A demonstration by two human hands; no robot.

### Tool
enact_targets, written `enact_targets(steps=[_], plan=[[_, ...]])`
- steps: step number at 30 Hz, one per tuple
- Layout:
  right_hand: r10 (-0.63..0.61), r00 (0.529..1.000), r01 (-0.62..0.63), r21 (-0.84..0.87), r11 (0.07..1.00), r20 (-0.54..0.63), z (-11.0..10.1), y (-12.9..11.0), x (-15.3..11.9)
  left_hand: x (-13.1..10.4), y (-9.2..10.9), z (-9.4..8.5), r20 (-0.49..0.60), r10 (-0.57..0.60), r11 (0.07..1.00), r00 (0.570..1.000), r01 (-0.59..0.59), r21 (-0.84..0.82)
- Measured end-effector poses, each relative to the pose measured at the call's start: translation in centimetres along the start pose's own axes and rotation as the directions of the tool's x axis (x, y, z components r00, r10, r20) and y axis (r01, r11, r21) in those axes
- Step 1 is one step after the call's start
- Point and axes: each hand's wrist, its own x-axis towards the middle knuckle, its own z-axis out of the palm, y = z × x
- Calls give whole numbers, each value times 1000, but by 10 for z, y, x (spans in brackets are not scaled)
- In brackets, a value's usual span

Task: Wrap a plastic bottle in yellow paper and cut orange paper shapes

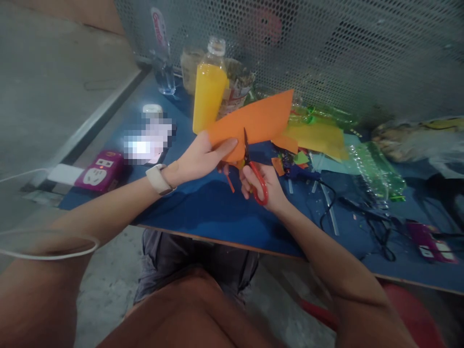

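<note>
My left hand (206, 157) grips a sheet of orange paper (261, 118) near its lower left end, the thumb lying on top. Red-handled scissors (259, 186) are in my right hand (270, 183), with fingers through the loops. The dark blades point up and away, overlapping the lower edge of the paper just right of my left thumb. A thin reddish-orange strip (231, 184) hangs below my left fingers. Both hands are above the blue table (203, 203) near its front edge.
A bottle of yellow liquid (209, 94) stands behind my left hand. A clear bottle (165, 72), a phone (152, 140) and a purple power socket (99, 170) are leftward. Yellow paper (315, 137), a green plastic bottle (377, 171) and cables (380, 237) lie right. A perforated metal panel (326, 48) borders the back.
</note>
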Motion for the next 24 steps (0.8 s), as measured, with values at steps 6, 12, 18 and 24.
enact_targets(steps=[6,12,18,24], plan=[[-19,1000,19,-38,999,1,-1,1,1,-2,1,0,-18,14,1000,1000,-13,18],[-8,1000,8,-38,999,5,0,3,1,-2,4,-1,-45,-6,999,999,8,40],[-51,998,50,47,998,25,1,2,0,-4,3,2,22,-21,1000,1000,21,15],[-30,999,30,-5,1000,15,0,5,2,-4,1,0,-78,-14,1000,997,14,6]])
